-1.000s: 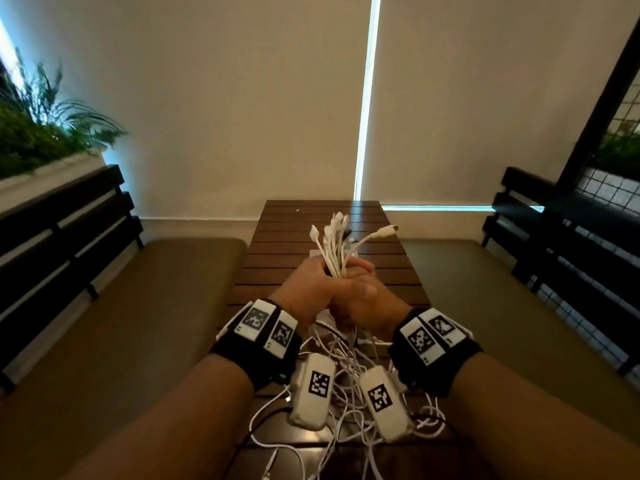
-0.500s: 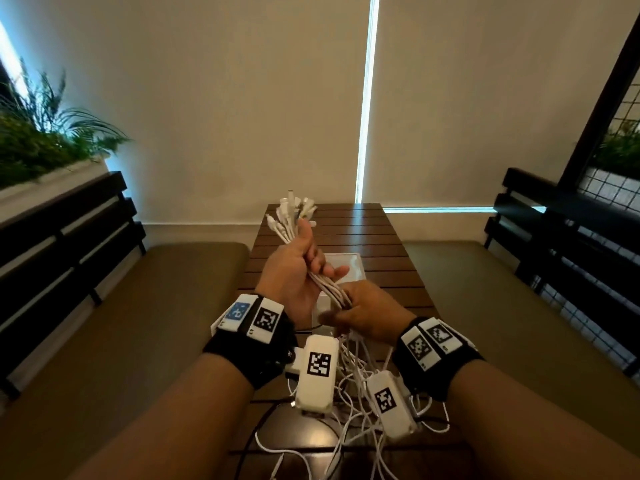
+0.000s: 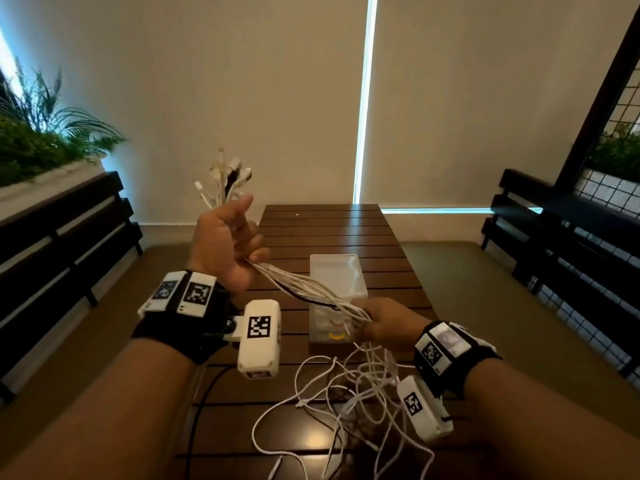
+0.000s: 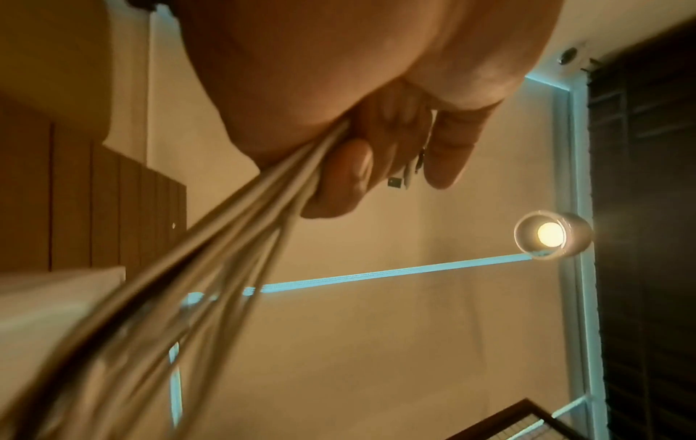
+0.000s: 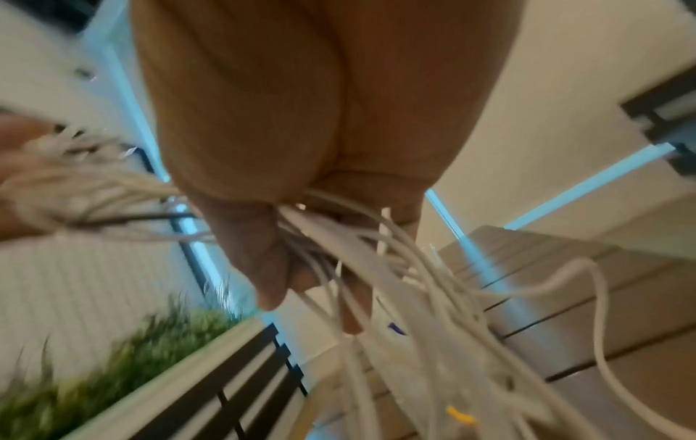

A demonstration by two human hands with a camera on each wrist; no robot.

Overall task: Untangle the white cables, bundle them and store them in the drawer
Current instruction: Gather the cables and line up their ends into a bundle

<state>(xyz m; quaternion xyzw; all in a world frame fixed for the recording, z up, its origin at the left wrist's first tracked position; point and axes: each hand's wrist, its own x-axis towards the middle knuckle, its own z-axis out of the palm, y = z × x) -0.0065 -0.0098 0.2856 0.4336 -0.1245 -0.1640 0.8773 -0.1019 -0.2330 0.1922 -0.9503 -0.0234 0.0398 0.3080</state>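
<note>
My left hand (image 3: 228,244) is raised at the left and grips a bundle of white cables (image 3: 304,287) near their plug ends (image 3: 227,178), which fan out above the fist. The strands run down and right to my right hand (image 3: 379,325), whose fingers curl round them lower down. Below that hand the cables hang loose and lie tangled (image 3: 353,393) on the wooden table (image 3: 332,233). A dark cable runs among the white ones. In the left wrist view the fingers (image 4: 346,175) clamp the cables (image 4: 226,238). The right wrist view shows cables (image 5: 361,256) passing through the curled fingers (image 5: 263,262).
A small clear plastic drawer unit (image 3: 336,292) stands on the table behind the stretched cables. Cushioned benches with dark slatted backs (image 3: 65,244) flank the table on both sides. Plants (image 3: 41,140) sit on the left ledge. A metal grid (image 3: 620,188) stands at the right.
My hands, clasped together a second ago, have drawn apart: the left rose up and left with the plug ends, the right slid down along the cables, stretching them between both hands.
</note>
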